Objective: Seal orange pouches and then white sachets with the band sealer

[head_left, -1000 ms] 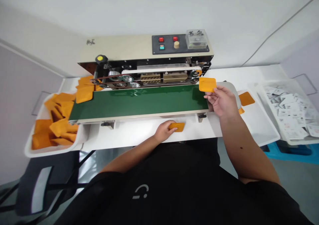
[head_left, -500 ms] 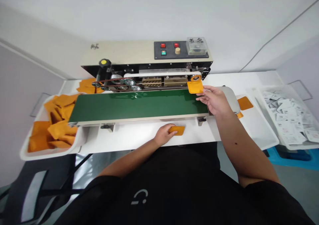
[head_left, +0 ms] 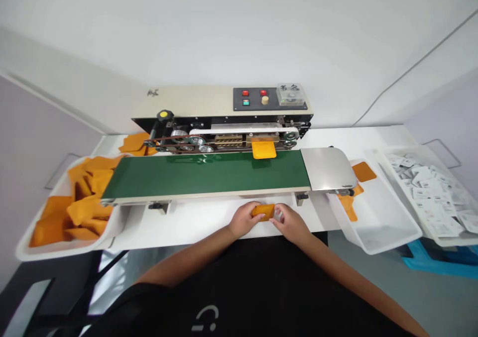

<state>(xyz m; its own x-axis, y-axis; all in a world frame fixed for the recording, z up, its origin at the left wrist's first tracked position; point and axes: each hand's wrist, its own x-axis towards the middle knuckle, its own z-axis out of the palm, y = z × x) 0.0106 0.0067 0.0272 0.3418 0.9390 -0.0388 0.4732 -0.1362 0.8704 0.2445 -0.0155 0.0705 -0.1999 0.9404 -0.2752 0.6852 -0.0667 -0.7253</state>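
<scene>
My left hand [head_left: 244, 219] and my right hand [head_left: 290, 223] meet on the white table's front edge, both closed on one small orange pouch [head_left: 263, 210]. Behind them runs the green conveyor belt [head_left: 209, 174] of a beige band sealer [head_left: 220, 105]. Another orange pouch [head_left: 264, 149] rides on the belt's far side, its top edge in the sealing jaws, well away from both hands.
A white tray [head_left: 56, 245] heaped with orange pouches sits at the left belt end. A white tray [head_left: 388, 227] with a few orange pouches stands at the right, beside a bin of white packets [head_left: 433, 187]. A metal plate [head_left: 327, 168] caps the belt's right end.
My right hand let go of the orange pouch at the sealer's entry and came down to the pouch under my left hand. The released pouch has travelled left along the belt.
</scene>
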